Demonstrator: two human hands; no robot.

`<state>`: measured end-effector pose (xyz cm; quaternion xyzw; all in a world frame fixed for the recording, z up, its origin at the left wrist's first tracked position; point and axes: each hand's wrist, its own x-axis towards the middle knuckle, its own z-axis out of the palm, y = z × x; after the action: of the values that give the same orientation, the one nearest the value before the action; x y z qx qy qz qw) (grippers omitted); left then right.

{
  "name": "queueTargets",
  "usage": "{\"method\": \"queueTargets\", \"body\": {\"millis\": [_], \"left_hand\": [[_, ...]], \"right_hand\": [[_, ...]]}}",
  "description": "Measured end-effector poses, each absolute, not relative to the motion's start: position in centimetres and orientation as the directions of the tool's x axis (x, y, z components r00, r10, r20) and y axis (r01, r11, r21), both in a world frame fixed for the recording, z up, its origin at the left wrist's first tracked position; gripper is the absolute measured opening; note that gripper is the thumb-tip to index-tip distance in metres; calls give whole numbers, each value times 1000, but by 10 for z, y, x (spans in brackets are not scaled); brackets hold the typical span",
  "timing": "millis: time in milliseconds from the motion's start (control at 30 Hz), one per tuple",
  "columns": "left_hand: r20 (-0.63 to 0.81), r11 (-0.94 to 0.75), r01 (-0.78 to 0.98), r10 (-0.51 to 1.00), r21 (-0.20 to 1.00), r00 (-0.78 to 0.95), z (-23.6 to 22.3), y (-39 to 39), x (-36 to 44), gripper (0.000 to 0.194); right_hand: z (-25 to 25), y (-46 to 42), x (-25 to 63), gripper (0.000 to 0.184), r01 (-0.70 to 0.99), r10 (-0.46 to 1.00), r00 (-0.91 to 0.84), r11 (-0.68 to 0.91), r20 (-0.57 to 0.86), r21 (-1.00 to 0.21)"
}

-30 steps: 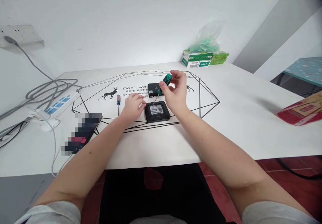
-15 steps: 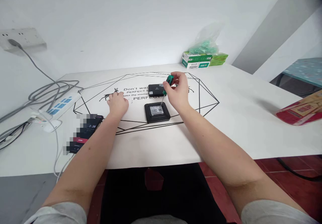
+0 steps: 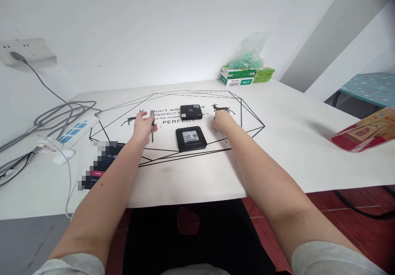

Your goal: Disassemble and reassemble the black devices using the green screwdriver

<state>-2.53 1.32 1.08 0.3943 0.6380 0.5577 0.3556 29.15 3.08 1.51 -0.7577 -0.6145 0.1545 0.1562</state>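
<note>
Left fingers (image 3: 143, 114) pinching a screwdriver (image 3: 152, 121), 3 o'clock side. Right fingers (image 3: 215, 123): metal shaft (image 3: 224, 137) at 5 o'clock, can't tell the grip.

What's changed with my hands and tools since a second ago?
Your left hand moved left from the labelled box and took hold of the small screwdriver. Your right hand carried the green-handled screwdriver rightward off the box; its handle is now hidden by the hand. The labelled box and the box behind it stayed put.

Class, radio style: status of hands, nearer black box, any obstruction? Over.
Left hand holds small screwdriver. Right hand over tool, only shaft showing. Nearer black box between hands, untouched; nothing lying on it.
</note>
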Motion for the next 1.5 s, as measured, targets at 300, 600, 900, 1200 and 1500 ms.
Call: {"method": "queueTargets", "body": {"millis": [300,600,900,1200,1500], "left_hand": [[-12,-54,-415,988,908,-155,12,4,-10,43],[107,-167,-312,974,935,-201,5,2,-1,43],[317,-340,-122,933,933,-172,2,3,0,51],[272,-287,-109,953,952,-129,19,-29,21,61],[79,-131,-168,955,977,-285,-3,-4,6,76]], "right_hand": [[30,7,274,82,665,783,-622,544,23,-512],[20,0,257,117,682,712,-690,578,-131,-448],[27,-7,249,118,716,733,-664,565,-148,-409],[25,-9,247,111,694,745,-662,568,-83,-443],[20,-6,247,112,664,732,-677,567,-70,-488]]}}
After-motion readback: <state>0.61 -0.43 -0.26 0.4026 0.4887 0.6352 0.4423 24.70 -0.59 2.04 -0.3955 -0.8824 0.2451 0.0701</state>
